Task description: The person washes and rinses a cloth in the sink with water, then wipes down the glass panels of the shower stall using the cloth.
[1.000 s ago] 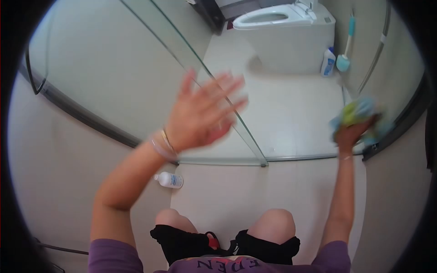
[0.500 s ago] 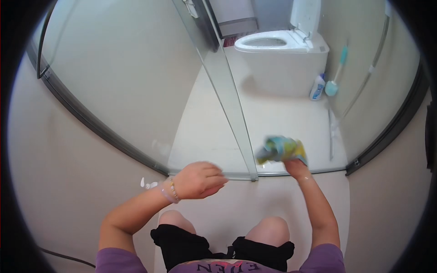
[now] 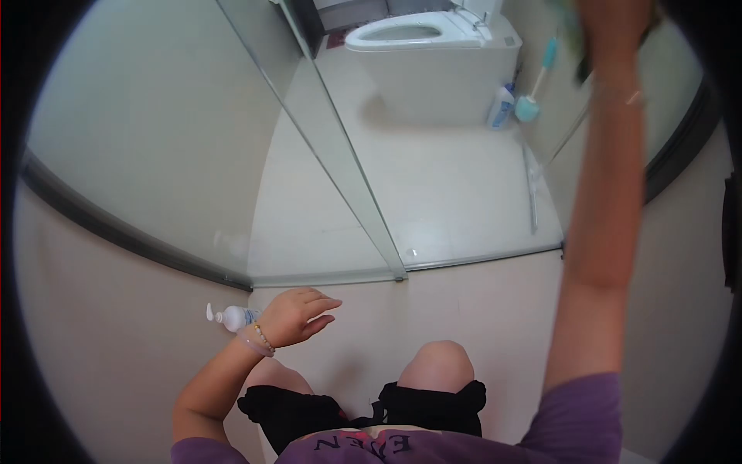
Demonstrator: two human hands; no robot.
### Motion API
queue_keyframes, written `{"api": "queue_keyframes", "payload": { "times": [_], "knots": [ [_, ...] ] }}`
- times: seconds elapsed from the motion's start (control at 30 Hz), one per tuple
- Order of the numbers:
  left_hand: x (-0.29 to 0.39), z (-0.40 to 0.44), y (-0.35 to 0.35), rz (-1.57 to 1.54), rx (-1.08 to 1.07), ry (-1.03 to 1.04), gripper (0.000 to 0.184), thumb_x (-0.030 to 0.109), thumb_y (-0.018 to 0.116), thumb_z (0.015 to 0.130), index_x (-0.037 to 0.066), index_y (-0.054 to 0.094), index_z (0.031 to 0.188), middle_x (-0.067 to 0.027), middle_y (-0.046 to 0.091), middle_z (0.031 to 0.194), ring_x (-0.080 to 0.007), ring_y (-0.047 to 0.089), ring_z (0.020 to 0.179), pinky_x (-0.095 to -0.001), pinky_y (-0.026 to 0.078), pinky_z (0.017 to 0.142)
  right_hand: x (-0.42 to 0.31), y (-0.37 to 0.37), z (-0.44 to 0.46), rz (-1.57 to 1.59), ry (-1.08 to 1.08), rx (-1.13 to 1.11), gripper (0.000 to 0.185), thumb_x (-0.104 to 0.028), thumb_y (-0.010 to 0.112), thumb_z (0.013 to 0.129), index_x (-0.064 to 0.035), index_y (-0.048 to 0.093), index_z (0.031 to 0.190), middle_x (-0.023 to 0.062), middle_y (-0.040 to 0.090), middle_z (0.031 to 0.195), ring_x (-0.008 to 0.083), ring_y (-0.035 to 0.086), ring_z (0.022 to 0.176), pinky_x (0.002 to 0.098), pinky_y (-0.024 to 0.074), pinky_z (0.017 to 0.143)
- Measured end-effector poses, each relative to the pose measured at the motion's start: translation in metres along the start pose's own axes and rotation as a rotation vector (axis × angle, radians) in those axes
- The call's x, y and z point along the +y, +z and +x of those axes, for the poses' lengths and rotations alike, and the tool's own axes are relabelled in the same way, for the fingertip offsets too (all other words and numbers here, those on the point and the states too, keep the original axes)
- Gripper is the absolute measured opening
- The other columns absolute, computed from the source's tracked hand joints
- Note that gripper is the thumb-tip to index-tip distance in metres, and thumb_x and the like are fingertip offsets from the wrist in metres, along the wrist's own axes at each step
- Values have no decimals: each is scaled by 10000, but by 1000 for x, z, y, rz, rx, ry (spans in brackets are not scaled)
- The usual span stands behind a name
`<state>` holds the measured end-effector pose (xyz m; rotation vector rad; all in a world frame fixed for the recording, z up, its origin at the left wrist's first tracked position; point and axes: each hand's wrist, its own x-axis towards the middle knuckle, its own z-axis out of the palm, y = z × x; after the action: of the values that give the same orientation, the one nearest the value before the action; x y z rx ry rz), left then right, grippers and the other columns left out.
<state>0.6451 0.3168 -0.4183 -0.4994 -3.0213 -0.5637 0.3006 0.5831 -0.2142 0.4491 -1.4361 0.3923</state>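
My right hand point(image 3: 616, 27) is raised high at the top right, blurred and partly cut off by the frame edge. It grips a cloth point(image 3: 570, 27), of which only a smeared greenish edge shows beside the fingers. In the earlier view this cloth has a yellow, green and blue pattern. My left hand point(image 3: 297, 317) hovers above the floor in front of my knees, fingers loosely spread and holding nothing. Just behind its wrist stands a white pump bottle point(image 3: 234, 318), partly hidden by the hand and bracelets.
A glass shower panel point(image 3: 332, 147) stands ahead, its lower edge meeting a floor track point(image 3: 487, 257). Beyond it are a white toilet point(image 3: 440, 77), a cleaner bottle point(image 3: 501, 107) and a turquoise toilet brush point(image 3: 528, 107). A dark curved rail point(image 3: 124, 228) runs along the left.
My right hand has swung up and to the right with the cloth, from low near the door opening. My left hand has shifted slightly left, and the view has tilted down.
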Motion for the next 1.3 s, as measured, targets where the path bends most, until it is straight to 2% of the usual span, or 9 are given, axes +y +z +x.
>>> {"api": "queue_keyframes", "payload": {
  "times": [0.13, 0.23, 0.37, 0.53, 0.73, 0.87, 0.97, 1.1, 1.3],
  "knots": [
    [5, 2, -16, 39, 9, 6, 311, 114, 676, 755, 71, 599, 1053, -92, 627, 894, -266, 599, 823, -349, 494, 705, -63, -44, -212, 141, -48, -337, 489, -382, 565, 790, 2, 551, 1093, 231, 420, 1233, 452, 413, 1127, 583, 281, 943],
    [5, 10, -13, 32, 26, 19, 317, 131, 659, 770, 75, 587, 1073, -84, 618, 891, -262, 588, 809, -358, 483, 706, -85, -105, -381, 330, -140, -1117, 339, -184, 568, 801, -107, 570, 1131, 100, 392, 1363, 371, 418, 1178, 584, 308, 954],
    [19, 9, -5, -2, -16, 12, 326, 121, 677, 756, 81, 597, 1069, -98, 620, 880, -277, 591, 812, -358, 488, 710, -88, -108, -413, 788, 353, -1142, 205, -240, 564, 856, -168, 577, 1048, 32, 441, 1351, 251, 447, 1191, 426, 369, 975],
    [27, 32, 6, -61, -18, 66, 306, 130, 683, 757, 89, 610, 1051, -103, 626, 871, -292, 597, 803, -366, 489, 708, -117, -47, -164, 669, -324, -531, 352, -343, 638, 712, -201, 563, 1025, -30, 336, 1433, 256, 366, 1273, 533, 344, 980],
    [32, 39, 22, -46, -48, 36, 259, 147, 675, 768, 94, 631, 1017, -98, 643, 839, -279, 611, 781, -363, 494, 698, 34, -47, 30, 554, 117, -595, 413, -313, 615, 772, -27, 568, 1067, 174, 585, 1063, 371, 533, 985, 420, 407, 879],
    [21, 17, 30, -79, 11, -108, 239, 155, 687, 761, 93, 645, 988, -105, 647, 829, -284, 614, 768, -366, 498, 677, 166, -26, -24, 386, 68, 65, 500, -352, 589, 806, 14, 526, 1141, 220, 528, 1171, 384, 469, 1104, 423, 343, 960],
    [16, 1, 32, -132, 28, -167, 236, 160, 693, 759, 93, 649, 981, -110, 648, 829, -286, 616, 766, -363, 499, 670, 204, -23, -199, 375, 634, -100, 527, -263, 449, 936, 79, 328, 1318, 236, 283, 1401, 366, 241, 1317, 424, 125, 1104],
    [11, -2, 34, -166, 7, -179, 239, 164, 692, 763, 96, 648, 988, -114, 647, 833, -287, 615, 770, -358, 499, 673, 121, -56, -328, 467, 1084, -149, 397, -120, 443, 916, 54, 392, 1269, 223, 387, 1314, 351, 363, 1218, 434, 210, 1053],
    [36, 45, 16, -127, 21, -24, 264, 92, 693, 750, 80, 644, 1009, -113, 655, 878, -290, 619, 808, -345, 496, 710, 140, -67, -162, 22, 419, -278, 392, -91, 510, 822, 50, 469, 1185, 250, 454, 1160, 416, 399, 1088, 445, 279, 983]
  ]
}}
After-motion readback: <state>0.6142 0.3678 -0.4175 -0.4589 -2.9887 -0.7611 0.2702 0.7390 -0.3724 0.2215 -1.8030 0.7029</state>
